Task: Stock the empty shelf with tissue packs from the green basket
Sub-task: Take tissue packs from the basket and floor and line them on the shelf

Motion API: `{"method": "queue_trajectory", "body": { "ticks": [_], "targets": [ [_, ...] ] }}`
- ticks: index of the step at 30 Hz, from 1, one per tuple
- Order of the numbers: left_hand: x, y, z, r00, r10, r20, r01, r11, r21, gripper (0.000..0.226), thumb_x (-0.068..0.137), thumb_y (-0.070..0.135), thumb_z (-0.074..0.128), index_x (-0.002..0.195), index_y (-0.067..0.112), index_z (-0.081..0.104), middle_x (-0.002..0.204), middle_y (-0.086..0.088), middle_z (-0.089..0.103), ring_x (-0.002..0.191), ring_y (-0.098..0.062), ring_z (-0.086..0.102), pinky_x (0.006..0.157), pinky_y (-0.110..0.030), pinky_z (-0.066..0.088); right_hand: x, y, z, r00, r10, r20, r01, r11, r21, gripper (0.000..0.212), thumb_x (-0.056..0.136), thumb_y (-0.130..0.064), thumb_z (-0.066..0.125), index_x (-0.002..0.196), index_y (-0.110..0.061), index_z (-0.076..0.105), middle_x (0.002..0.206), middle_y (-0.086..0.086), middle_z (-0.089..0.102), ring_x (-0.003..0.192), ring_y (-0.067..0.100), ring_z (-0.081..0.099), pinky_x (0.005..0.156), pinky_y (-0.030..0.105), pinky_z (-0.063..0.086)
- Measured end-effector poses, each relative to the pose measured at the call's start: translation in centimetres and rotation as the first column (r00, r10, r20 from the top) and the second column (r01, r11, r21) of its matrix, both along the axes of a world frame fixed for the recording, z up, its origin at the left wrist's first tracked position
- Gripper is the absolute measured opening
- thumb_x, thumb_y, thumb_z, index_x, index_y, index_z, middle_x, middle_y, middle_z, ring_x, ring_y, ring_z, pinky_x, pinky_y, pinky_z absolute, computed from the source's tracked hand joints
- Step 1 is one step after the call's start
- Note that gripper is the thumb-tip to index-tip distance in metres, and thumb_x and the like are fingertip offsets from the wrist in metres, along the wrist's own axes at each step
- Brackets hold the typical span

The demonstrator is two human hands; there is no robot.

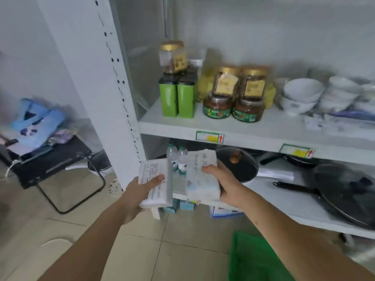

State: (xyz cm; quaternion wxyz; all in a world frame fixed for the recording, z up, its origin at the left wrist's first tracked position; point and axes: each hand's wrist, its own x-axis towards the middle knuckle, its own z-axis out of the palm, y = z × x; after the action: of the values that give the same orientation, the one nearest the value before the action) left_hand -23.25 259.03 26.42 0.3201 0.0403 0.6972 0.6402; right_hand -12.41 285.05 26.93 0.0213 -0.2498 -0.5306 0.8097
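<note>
A: What is the largest structure?
B: The white shelf unit (253,130) fills the frame from 12 to 3 o'clock. Its upper board carries green cartons (176,98), stacked jars (233,94) and white bowls (302,94). The board below carries a frying pan (345,191), a lidded pot (237,163) and two water bottles (177,159).

A: And the green basket?
B: The green basket (253,258) sits on the tiled floor at 5 o'clock, under the right forearm. Its contents cannot be seen.

A: Where are the tissue packs?
B: There are two, near frame centre, in front of the lower board. The left tissue pack (156,179) lies in the left hand (140,191); its fingers are curled beneath and the thumb presses on top. The right tissue pack (203,177) is gripped by the right hand (225,183), thumb on top, fingers wrapped under. The two packs are just beside each other.

A: Anything at 9 o'clock?
B: A blue bag (38,120) rests on a black folding stand (50,161).
</note>
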Motion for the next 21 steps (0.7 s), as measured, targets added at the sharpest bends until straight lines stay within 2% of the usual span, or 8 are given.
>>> {"method": "queue_trajectory", "body": {
  "ticks": [1,3,6,9,12,16,21],
  "targets": [
    [0.2,0.1,3.2,1.0,-0.027,-0.004,0.027,1.0,0.001,0.084,0.058,0.061,0.093,0.129,0.024,0.066,0.113,-0.008,0.081,0.107,-0.04,0.073,0.087,-0.056,0.058,0.7,0.1,3.6,1.0,-0.008,-0.009,0.008,1.0,0.001,0.046,0.088,-0.012,0.075,0.131,-0.025,0.063,0.122,0.014,0.077,0.108,0.035,0.076,0.078,0.05,0.064],
    [0.5,0.5,9.6,0.996,-0.088,-0.002,0.088,0.996,0.023,0.085,0.057,0.062,0.093,0.131,0.032,0.064,0.117,0.001,0.08,0.114,-0.031,0.071,0.083,-0.049,0.058,2.1,0.4,10.9,0.999,-0.013,-0.033,0.014,1.0,0.011,0.039,0.092,-0.009,0.071,0.129,-0.019,0.062,0.116,0.013,0.079,0.104,0.033,0.078,0.076,0.047,0.065],
    [0.9,1.6,19.6,0.987,-0.16,-0.009,0.16,0.984,0.08,0.087,0.054,0.053,0.096,0.131,0.028,0.064,0.113,-0.006,0.08,0.097,-0.026,0.077,0.07,-0.041,0.062,4.1,1.1,21.9,0.996,-0.028,-0.083,0.031,0.999,0.036,0.045,0.096,-0.007,0.065,0.139,-0.017,0.059,0.135,0.02,0.071,0.125,0.042,0.067,0.096,0.053,0.059],
    [1.3,2.7,29.4,0.981,-0.193,-0.033,0.196,0.971,0.136,0.077,0.054,0.046,0.096,0.123,0.025,0.068,0.109,-0.012,0.081,0.086,-0.026,0.079,0.076,-0.047,0.065,5.7,1.7,31.3,0.99,-0.081,-0.118,0.09,0.994,0.069,0.052,0.097,-0.008,0.067,0.146,-0.022,0.055,0.141,0.018,0.067,0.13,0.042,0.064,0.11,0.063,0.049],
    [2.0,4.1,37.5,0.969,-0.242,-0.055,0.248,0.954,0.171,0.062,0.067,0.043,0.095,0.12,0.022,0.071,0.109,-0.011,0.081,0.087,-0.024,0.081,0.069,-0.04,0.064,7.2,2.0,38.7,0.982,-0.125,-0.144,0.138,0.987,0.084,0.055,0.097,-0.01,0.068,0.148,-0.02,0.052,0.141,0.016,0.068,0.129,0.041,0.065,0.108,0.066,0.049],
    [3.2,6.2,45.6,0.968,-0.242,-0.07,0.251,0.948,0.194,0.059,0.069,0.037,0.09,0.122,0.019,0.072,0.113,-0.013,0.081,0.091,-0.027,0.081,0.072,-0.043,0.065,9.2,2.6,46.4,0.975,-0.118,-0.186,0.139,0.985,0.106,0.056,0.097,-0.014,0.069,0.15,-0.017,0.049,0.143,0.016,0.066,0.13,0.041,0.064,0.108,0.065,0.05],
    [5.0,10.3,51.4,0.966,-0.223,-0.134,0.24,0.963,0.125,0.053,0.075,0.041,0.091,0.119,0.024,0.069,0.103,-0.003,0.083,0.085,-0.021,0.081,0.068,-0.041,0.065,11.9,5.2,53.5,0.963,-0.168,-0.209,0.199,0.97,0.138,0.051,0.099,-0.024,0.066,0.147,-0.019,0.053,0.138,0.015,0.07,0.124,0.038,0.068,0.099,0.053,0.058]
  ]
}}
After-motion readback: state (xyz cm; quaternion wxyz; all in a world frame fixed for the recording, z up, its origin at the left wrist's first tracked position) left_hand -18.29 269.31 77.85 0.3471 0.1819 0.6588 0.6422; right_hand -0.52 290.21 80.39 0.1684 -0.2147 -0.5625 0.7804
